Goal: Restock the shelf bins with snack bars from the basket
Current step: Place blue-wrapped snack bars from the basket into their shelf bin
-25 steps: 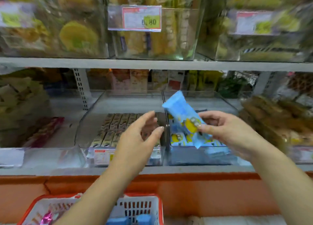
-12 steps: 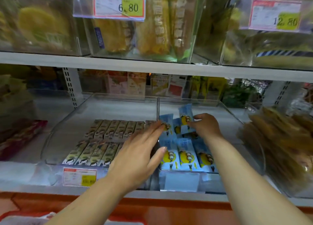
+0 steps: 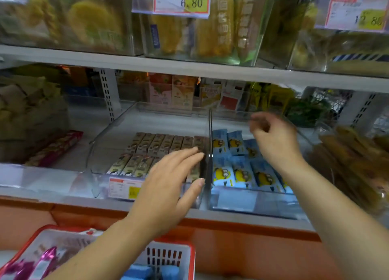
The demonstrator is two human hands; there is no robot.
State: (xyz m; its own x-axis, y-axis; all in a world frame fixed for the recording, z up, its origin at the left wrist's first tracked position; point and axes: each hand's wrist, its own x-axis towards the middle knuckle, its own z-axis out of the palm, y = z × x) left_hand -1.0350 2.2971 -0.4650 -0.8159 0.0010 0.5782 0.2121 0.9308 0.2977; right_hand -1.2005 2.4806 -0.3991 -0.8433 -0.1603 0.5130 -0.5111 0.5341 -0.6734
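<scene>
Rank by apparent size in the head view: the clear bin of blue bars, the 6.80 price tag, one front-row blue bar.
1. clear bin of blue bars
2. 6.80 price tag
3. front-row blue bar
Tag is cropped at top but clearly outsizes the bar.

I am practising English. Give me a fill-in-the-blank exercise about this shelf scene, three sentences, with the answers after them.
1. The blue snack bars lie in the bin on the ____ side of the clear divider.
2. The basket has a rim coloured ____.
3. The right hand holds ____.
Answers: right; red; nothing.
</scene>
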